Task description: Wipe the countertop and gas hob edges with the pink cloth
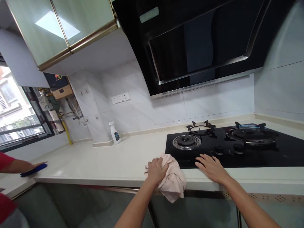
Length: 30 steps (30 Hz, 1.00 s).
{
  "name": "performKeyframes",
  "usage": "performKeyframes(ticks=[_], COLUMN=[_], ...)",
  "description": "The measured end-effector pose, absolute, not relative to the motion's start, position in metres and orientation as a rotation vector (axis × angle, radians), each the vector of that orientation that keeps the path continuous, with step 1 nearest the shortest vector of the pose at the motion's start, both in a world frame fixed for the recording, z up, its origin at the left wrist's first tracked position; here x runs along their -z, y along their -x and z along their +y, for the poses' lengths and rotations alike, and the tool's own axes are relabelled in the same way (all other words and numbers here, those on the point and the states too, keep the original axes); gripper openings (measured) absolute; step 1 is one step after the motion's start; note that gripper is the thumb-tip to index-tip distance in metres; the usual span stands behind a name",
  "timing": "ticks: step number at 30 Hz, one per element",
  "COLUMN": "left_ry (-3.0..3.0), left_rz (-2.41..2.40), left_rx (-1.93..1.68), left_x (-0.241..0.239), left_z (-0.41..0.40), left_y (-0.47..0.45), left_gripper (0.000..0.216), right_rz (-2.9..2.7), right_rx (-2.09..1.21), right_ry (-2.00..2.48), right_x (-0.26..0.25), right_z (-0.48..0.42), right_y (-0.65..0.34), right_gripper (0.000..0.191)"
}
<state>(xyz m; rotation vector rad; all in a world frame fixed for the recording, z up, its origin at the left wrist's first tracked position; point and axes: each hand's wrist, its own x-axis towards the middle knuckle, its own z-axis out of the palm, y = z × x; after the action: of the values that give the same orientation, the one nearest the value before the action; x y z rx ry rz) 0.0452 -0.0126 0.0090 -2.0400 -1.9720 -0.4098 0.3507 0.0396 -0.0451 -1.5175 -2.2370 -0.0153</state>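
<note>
My left hand (156, 170) is closed on a pale pink cloth (174, 180), which is bunched at the front edge of the white countertop (133, 158). Part of the cloth droops over that edge. My right hand (212, 167) lies flat with fingers spread, its fingertips over the front border of the black gas stove (190, 162) and its palm near the counter edge. Two control knobs (218, 149) sit just beyond my right fingers. Behind the cloth is the left burner (186, 142); its pan support (200, 128) stands apart, toward the wall.
A white spray bottle (115, 133) stands by the wall. At far left, another person's hand (35, 164) presses a blue cloth (33, 170) on the counter. A black range hood (201, 47) and wall cabinets (87, 19) overhang. The right burner (249, 134) carries its pan support.
</note>
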Motion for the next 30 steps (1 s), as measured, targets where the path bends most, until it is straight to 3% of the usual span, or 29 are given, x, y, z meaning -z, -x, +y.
performKeyframes(ticks=[8,30], left_ry=[2.052,1.529], left_rz=[-1.759,-2.378], left_rx=[0.492,0.368], left_x=[0.006,-0.016], left_z=[-0.067,-0.063], left_y=[-0.029,0.135], left_gripper=[0.022,0.043], right_rz=[-2.257,-2.267], right_rx=[0.035,0.093], right_ry=[1.526,1.545], right_x=[0.054,0.062], right_z=[0.049,0.055], right_y=[-0.358,-0.363], right_gripper=[0.062,0.063])
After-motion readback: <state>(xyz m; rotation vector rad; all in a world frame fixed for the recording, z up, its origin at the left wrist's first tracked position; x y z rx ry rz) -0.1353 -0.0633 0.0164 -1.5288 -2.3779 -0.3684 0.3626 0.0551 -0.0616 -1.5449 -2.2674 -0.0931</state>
